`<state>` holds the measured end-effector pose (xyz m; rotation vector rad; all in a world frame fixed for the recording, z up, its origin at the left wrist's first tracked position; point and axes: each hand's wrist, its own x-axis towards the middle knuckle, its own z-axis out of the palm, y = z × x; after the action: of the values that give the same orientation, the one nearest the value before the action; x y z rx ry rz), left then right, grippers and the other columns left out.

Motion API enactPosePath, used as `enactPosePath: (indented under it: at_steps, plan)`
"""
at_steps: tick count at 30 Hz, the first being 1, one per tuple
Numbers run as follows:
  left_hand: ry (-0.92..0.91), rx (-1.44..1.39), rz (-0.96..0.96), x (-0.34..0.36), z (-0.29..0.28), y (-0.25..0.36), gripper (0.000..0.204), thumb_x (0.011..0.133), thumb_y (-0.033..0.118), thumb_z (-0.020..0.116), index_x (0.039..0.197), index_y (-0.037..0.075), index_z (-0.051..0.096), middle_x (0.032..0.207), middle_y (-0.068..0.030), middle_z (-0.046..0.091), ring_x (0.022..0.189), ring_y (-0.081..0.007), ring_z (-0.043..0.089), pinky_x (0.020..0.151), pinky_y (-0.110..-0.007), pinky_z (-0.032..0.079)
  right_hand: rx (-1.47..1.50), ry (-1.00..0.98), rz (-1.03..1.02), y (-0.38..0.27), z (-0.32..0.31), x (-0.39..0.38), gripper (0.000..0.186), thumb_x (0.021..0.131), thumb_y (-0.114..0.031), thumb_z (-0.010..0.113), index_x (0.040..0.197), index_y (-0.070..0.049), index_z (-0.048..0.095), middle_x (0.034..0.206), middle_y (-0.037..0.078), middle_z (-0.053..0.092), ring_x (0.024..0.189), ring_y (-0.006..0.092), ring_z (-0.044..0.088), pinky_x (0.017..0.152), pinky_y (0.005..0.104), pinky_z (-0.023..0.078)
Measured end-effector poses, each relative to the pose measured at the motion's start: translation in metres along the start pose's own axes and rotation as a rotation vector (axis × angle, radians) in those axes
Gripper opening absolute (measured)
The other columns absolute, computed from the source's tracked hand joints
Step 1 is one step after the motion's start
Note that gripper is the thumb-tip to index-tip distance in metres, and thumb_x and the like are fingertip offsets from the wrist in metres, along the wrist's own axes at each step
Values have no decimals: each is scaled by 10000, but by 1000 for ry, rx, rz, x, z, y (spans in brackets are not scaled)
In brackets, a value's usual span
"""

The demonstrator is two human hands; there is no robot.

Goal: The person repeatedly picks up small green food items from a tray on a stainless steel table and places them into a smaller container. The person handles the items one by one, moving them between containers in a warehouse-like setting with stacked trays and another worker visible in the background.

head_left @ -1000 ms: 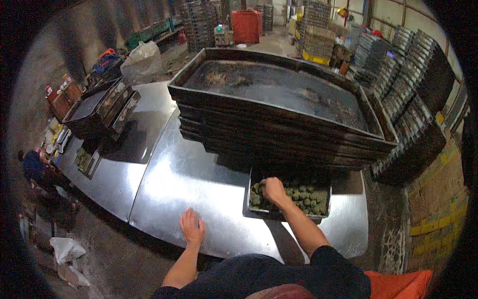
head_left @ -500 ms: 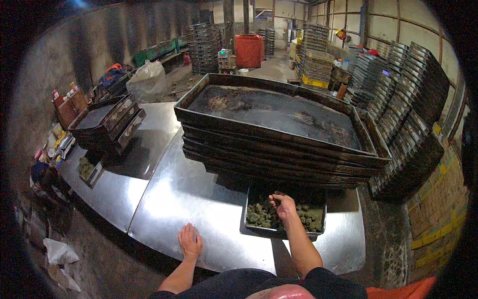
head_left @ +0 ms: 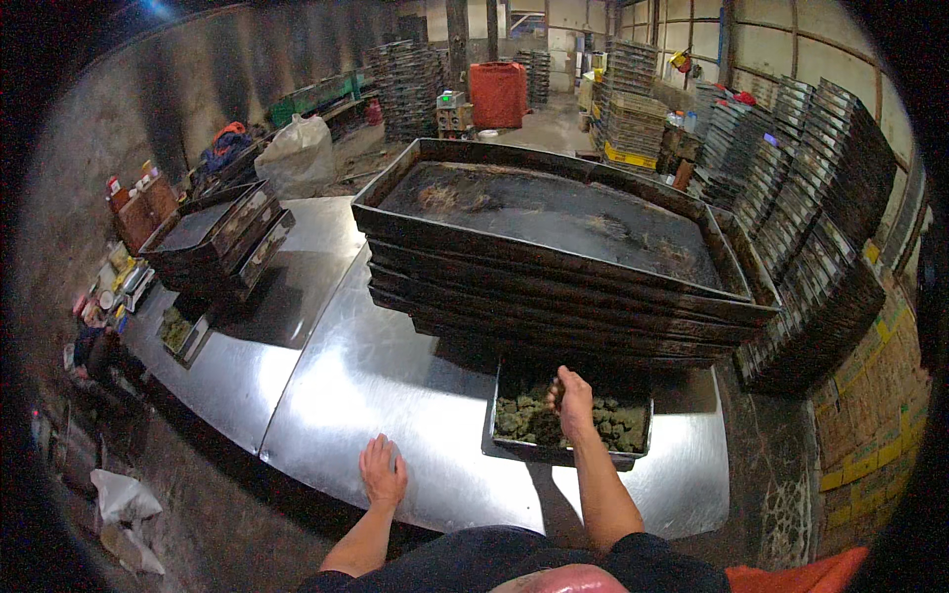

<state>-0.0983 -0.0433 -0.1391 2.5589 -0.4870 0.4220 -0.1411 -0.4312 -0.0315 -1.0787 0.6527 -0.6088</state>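
Note:
My left hand (head_left: pixel 383 472) rests open on the steel table (head_left: pixel 336 395), fingers lightly bent, left of a small metal tray (head_left: pixel 647 435). The tray holds several rough olive-green lumps (head_left: pixel 618 425). My right hand (head_left: pixel 573 400) is over that tray with its fingers curled in; what they hold is hidden in shadow. Just beyond it stands a big stack of dark, shallow rectangular pans (head_left: pixel 563 222), the top one bare and stained inside.
A smaller pan stack (head_left: pixel 208 242) and a tray of green material (head_left: pixel 183 336) stand on the left. A person (head_left: pixel 99 351) is at the far left edge. Tall tray stacks (head_left: pixel 811 247) line the right. A white sack (head_left: pixel 297 158) and red container (head_left: pixel 497 94) are behind.
My right hand has lifted from down among the lumps and shifted slightly right, its fingers turned. My left hand stays on the table. The whole view has tilted up, then settled.

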Motion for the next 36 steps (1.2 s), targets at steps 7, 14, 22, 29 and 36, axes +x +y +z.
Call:
enactPosePath:
  at_steps: [7, 14, 22, 29, 36]
  plan:
    - [0, -20, 9, 2, 6, 1, 401, 893, 197, 596, 1247, 11, 623, 1468, -158, 489, 1403, -336, 385, 1181, -504, 234, 446, -1, 406, -9, -34, 2, 360, 998, -408, 540, 1092, -69, 613, 847, 77, 642, 523, 134, 472, 427, 268, 334]
    - [14, -22, 30, 2, -1, 6, 406, 898, 193, 597, 1267, 27, 615, 1469, -160, 490, 1410, -333, 379, 1186, -502, 226, 191, 122, 101, 1, -21, 6, 711, 986, -596, 480, 456, -165, 283, 416, 5, 303, 357, 149, 241, 364, 313, 184]
    - [-15, 18, 13, 4, 4, 1, 384, 890, 181, 615, 1238, 19, 632, 1473, -164, 485, 1407, -331, 382, 1186, -501, 235, 185, -127, 199, -19, -26, -10, 272, 995, -313, 589, 1057, -55, 642, 776, 40, 602, 570, 123, 499, 503, 275, 403]
    - [-49, 20, -17, 6, 10, -4, 395, 875, 184, 623, 1227, 5, 634, 1452, -181, 501, 1392, -347, 397, 1186, -509, 227, 123, -115, 272, -2, -40, -8, 278, 992, -201, 511, 1118, -23, 684, 720, 30, 548, 559, 108, 465, 484, 265, 411]
    - [-16, 20, -4, 5, 15, -8, 393, 877, 196, 612, 1225, 16, 636, 1448, -174, 508, 1389, -342, 403, 1188, -514, 220, -529, -151, -101, 23, -36, 11, 255, 976, -164, 546, 1065, -5, 725, 748, 41, 645, 557, 95, 545, 473, 255, 424]
